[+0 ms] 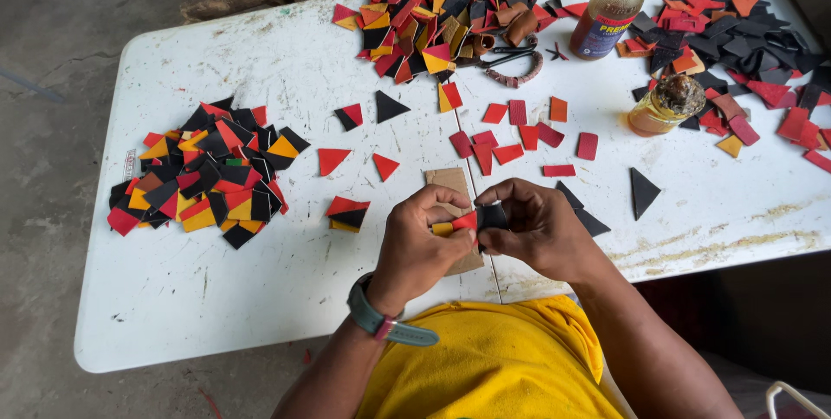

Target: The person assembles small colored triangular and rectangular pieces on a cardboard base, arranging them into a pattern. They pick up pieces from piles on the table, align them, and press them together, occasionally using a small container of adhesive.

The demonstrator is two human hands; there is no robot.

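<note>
Your left hand [420,241] pinches a small stack of flat cut pieces [459,222], red over yellow at the visible edges, between thumb and fingertips. Your right hand [537,224] is closed on a black piece [493,215] that meets the stack where the two hands come together, just above the near middle of the desk [286,298]. How many layers the stack has cannot be told; your fingers cover most of it.

Under the hands lies a tan cardboard strip [450,181], matte and rectangular, its lower part hidden by them.

The desk is white, scuffed and stained, with a seam running down its middle. To your left sits a dense heap of flat pieces [203,177] in black, red and yellow, mostly triangular or angular. A second heap [441,16] lies at the far centre, with dark scissors [511,60] half buried at its edge. A third pile [736,38], mainly black and dark red, is cut off by the right edge of the view.

Loose red rectangles [519,138] and single black triangles [642,191] lie scattered between them. A glass bottle [613,8] of amber liquid is cropped at the top; a small jar [666,103] with a crusted top stands near it.
</note>
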